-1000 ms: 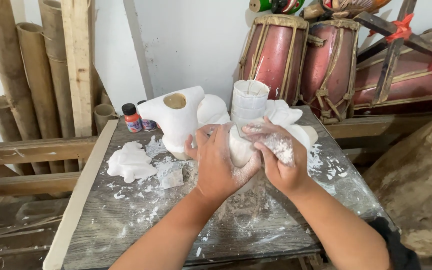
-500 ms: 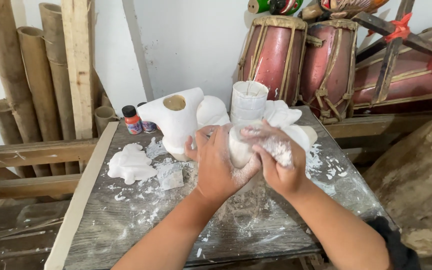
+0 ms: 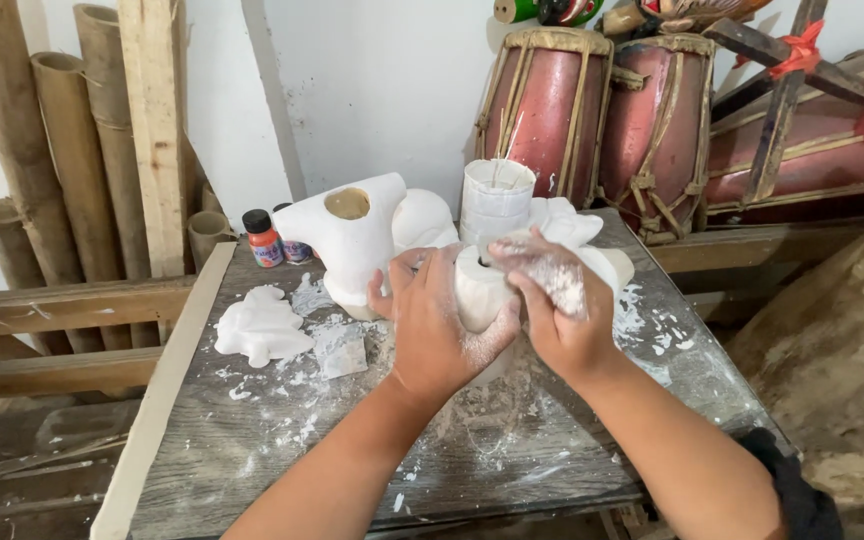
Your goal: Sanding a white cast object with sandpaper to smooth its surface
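White plaster piece (image 3: 480, 290) clasped between both hands, left hand (image 3: 442, 325) cupping, right hand (image 3: 562, 310) gripping its side

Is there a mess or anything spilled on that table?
Yes. White powder and flakes are scattered over the grey wooden table, mostly around the white cast piece that both hands hold. The right hand is dusted white too. Nothing looks broken or tipped over.
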